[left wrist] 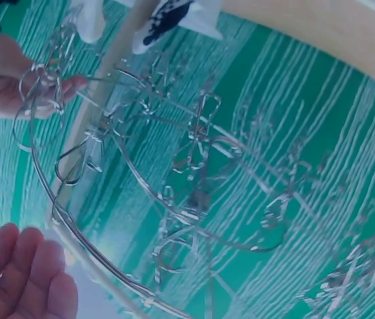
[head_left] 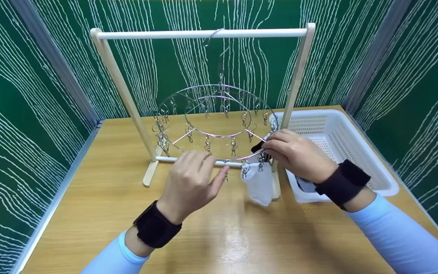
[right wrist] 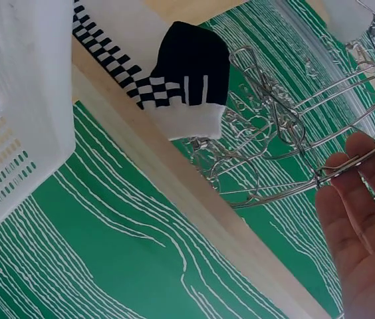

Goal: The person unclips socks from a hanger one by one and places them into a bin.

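Note:
A round metal clip hanger [head_left: 219, 136] with two rings and several dangling clips hangs by its hook from a rack's bar. My right hand [head_left: 299, 154] grips the outer ring at its right side; in the right wrist view the wire crosses the fingers [right wrist: 374, 173]. My left hand [head_left: 192, 182] is by the front of the ring, its fingers loosely bent and holding nothing in the left wrist view. A white sock [head_left: 259, 184] hangs from clips below my right hand. Behind it hangs a black-and-white sock [right wrist: 191, 73] with a checkered pattern, mostly hidden in the head view.
The wooden rack [head_left: 299, 76] stands on a wooden table [head_left: 219, 236]. At the right is a white perforated basket [head_left: 378, 175], with a greyish cloth [head_left: 305, 184] partly visible inside. Green panels with white lines [head_left: 17, 114] enclose the table's back and sides.

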The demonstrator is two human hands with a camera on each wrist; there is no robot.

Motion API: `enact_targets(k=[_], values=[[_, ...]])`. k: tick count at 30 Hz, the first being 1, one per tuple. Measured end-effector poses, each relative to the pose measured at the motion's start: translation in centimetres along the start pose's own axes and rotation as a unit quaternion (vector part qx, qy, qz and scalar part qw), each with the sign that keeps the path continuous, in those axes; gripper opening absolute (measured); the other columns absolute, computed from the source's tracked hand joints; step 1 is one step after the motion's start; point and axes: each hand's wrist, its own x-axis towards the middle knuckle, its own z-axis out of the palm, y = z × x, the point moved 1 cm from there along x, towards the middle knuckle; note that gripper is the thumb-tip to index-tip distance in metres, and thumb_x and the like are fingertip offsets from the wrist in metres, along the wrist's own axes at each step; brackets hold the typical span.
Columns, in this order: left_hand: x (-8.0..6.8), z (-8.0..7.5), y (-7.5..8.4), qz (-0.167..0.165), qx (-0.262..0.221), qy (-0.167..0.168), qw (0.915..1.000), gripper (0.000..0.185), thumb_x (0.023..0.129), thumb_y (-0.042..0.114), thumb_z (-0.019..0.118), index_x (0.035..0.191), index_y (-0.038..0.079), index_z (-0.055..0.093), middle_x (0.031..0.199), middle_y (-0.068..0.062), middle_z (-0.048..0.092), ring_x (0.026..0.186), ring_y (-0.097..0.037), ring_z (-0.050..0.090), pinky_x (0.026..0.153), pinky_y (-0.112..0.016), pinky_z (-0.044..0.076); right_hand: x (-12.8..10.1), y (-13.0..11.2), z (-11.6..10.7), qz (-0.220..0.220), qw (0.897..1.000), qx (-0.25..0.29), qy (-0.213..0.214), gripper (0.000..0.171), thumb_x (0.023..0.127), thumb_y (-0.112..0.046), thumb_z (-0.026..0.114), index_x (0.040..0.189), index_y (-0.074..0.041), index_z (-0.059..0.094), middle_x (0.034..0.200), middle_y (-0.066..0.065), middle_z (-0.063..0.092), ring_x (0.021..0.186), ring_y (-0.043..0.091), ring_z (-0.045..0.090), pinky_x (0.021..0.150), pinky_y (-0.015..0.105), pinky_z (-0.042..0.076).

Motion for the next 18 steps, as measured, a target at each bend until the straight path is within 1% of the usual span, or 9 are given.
enact_targets(k=[2, 3, 5, 7, 10, 12, 15, 18], values=[[0.3, 0.3, 0.4, 0.020, 0.020, -0.004, 0.9996, 0.028, 0.091, 0.028, 0.087, 0.097, 0.004, 0.076, 0.094, -0.010, 0.077, 0.087, -0.028, 0.074, 0.084, -0.039, 0.065, 0.1, -0.2, 0.0, -0.007, 1.000, -0.007, 0.006, 0.014, 0.093, 0.003, 0.081, 0.106, -0.002, 0.079, 0.103, 0.010, 0.077, 0.095, 0.028, 0.071, 0.082, 0.042, 0.064], [0.4, 0.5, 0.5, 0.029, 0.028, -0.006, 0.9992, 0.029, 0.091, 0.028, 0.087, 0.100, 0.003, 0.077, 0.097, -0.011, 0.077, 0.091, -0.029, 0.075, 0.088, -0.040, 0.065, 0.2, -0.3, 0.0, -0.010, 1.000, -0.011, 0.009, 0.014, 0.093, 0.003, 0.081, 0.106, -0.003, 0.079, 0.102, 0.010, 0.077, 0.094, 0.028, 0.070, 0.082, 0.041, 0.063], [0.6, 0.7, 0.8, 0.041, 0.045, -0.014, 0.9980, 0.029, 0.093, 0.029, 0.086, 0.104, 0.003, 0.078, 0.100, -0.011, 0.078, 0.095, -0.028, 0.075, 0.091, -0.040, 0.064, 0.4, -0.5, 0.0, -0.016, 1.000, -0.017, 0.013, 0.014, 0.093, 0.002, 0.081, 0.106, -0.004, 0.079, 0.101, 0.009, 0.077, 0.092, 0.027, 0.070, 0.081, 0.041, 0.063], [0.7, 1.0, 1.0, 0.051, 0.059, -0.018, 0.9968, 0.029, 0.093, 0.028, 0.085, 0.105, 0.002, 0.080, 0.099, -0.009, 0.079, 0.093, -0.027, 0.075, 0.089, -0.039, 0.064, 0.5, -0.8, 0.1, -0.020, 0.999, -0.023, 0.018, 0.014, 0.093, 0.001, 0.082, 0.105, -0.004, 0.079, 0.100, 0.009, 0.078, 0.091, 0.027, 0.070, 0.080, 0.041, 0.063], [0.8, 1.3, 1.1, 0.056, 0.073, -0.020, 0.9955, 0.024, 0.093, 0.023, 0.084, 0.105, 0.003, 0.081, 0.095, -0.007, 0.079, 0.088, -0.025, 0.074, 0.084, -0.036, 0.063, 0.7, -1.1, 0.2, -0.024, 0.999, -0.035, 0.025, 0.014, 0.092, 0.000, 0.083, 0.105, -0.004, 0.080, 0.099, 0.010, 0.078, 0.090, 0.028, 0.070, 0.079, 0.042, 0.063], [0.8, 1.5, 1.0, 0.056, 0.082, -0.021, 0.9948, 0.018, 0.093, 0.017, 0.083, 0.104, 0.003, 0.081, 0.093, -0.006, 0.078, 0.085, -0.024, 0.073, 0.080, -0.034, 0.063, 0.9, -1.3, 0.3, -0.029, 0.998, -0.043, 0.031, 0.015, 0.091, 0.000, 0.084, 0.104, -0.003, 0.080, 0.098, 0.010, 0.078, 0.089, 0.030, 0.071, 0.079, 0.043, 0.063], [0.8, 1.7, 0.9, 0.053, 0.093, -0.024, 0.9940, 0.010, 0.093, 0.008, 0.079, 0.101, 0.003, 0.082, 0.089, -0.006, 0.078, 0.081, -0.024, 0.073, 0.079, -0.034, 0.064, 1.1, -1.6, 0.4, -0.037, 0.997, -0.052, 0.039, 0.014, 0.091, -0.002, 0.084, 0.104, -0.003, 0.080, 0.096, 0.011, 0.078, 0.089, 0.031, 0.071, 0.078, 0.045, 0.062], [0.7, 1.8, 0.7, 0.050, 0.104, -0.030, 0.9929, 0.007, 0.094, 0.003, 0.077, 0.098, 0.003, 0.082, 0.085, -0.006, 0.077, 0.077, -0.024, 0.071, 0.077, -0.034, 0.064, 1.3, -1.9, 0.5, -0.045, 0.996, -0.062, 0.050, 0.011, 0.092, -0.005, 0.083, 0.102, -0.004, 0.080, 0.094, 0.010, 0.078, 0.087, 0.031, 0.072, 0.076, 0.045, 0.061]])
